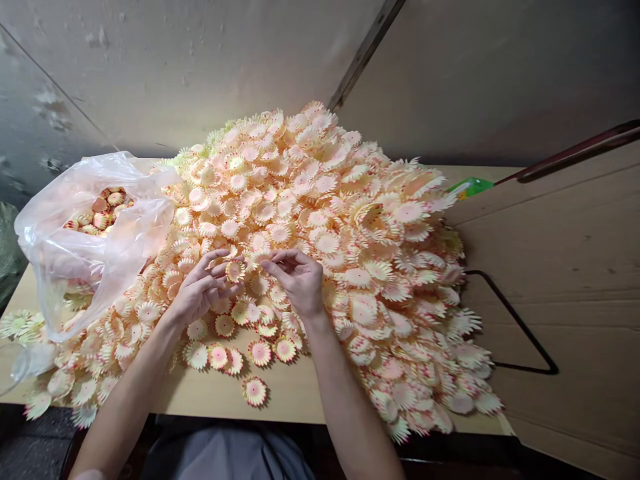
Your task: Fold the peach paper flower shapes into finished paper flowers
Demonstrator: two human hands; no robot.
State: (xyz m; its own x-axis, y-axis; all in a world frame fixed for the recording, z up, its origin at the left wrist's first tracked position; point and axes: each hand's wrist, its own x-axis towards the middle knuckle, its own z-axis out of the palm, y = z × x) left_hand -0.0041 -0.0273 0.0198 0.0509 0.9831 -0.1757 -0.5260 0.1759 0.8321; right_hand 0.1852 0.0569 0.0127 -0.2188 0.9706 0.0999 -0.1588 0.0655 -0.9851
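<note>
Held a flower [235, 271] in loosely curled fingers of the left hand [199, 289], over the pile [327, 243]. Had the right hand [304, 283] pinched close beside; could not tell on what, if anything. Seemed busy with careful finger work; called next for a soft touch.

Flower pile [325, 243]: cream and pale pink, red at many petal tips. Left of the pile, plastic bag [125, 243]: translucent white; flower heads [101, 219] inside: cream and dark red. Beneath the pile, surface [200, 397]: light tan. Right of the pile, cardboard [565, 293]: brown. Behind the pile, wall [225, 73]: grey, pale-blotched.
</note>
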